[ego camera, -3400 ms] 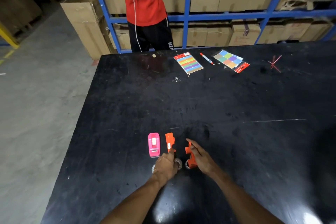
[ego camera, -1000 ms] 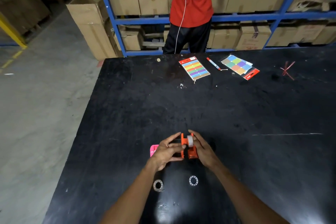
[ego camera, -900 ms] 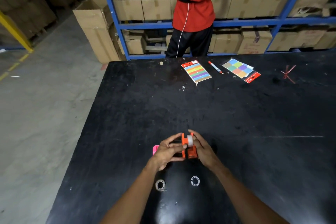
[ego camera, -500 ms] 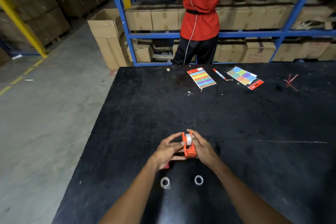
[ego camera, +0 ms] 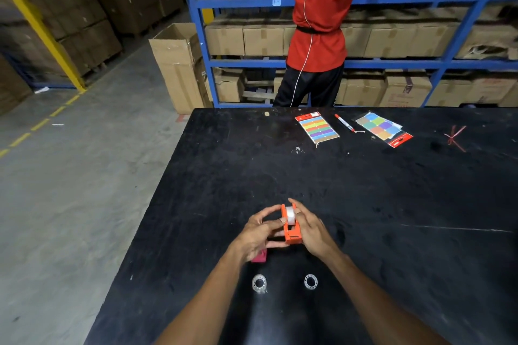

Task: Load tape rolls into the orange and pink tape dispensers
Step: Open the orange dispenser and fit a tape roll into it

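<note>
Head view, lower centre of the frame: both hands meet around the orange tape dispenser (ego camera: 292,232), held above the black table (ego camera: 392,204). The left hand (ego camera: 259,232) grips its left side, thumb pressed near the tape roll (ego camera: 290,216) sitting white and upright in the cradle; the right hand (ego camera: 314,230) clasps the right side. The pink tape dispenser (ego camera: 259,256) peeks out below the left hand, mostly hidden, not yet loaded by the look of it. Two clear rings (ego camera: 259,283) (ego camera: 310,280) lie near the bottom of the frame, apart from each other. The risk, I judge: the roll sits proud, so uneven thumb pressure could cock it sideways or pop it out.
</note>
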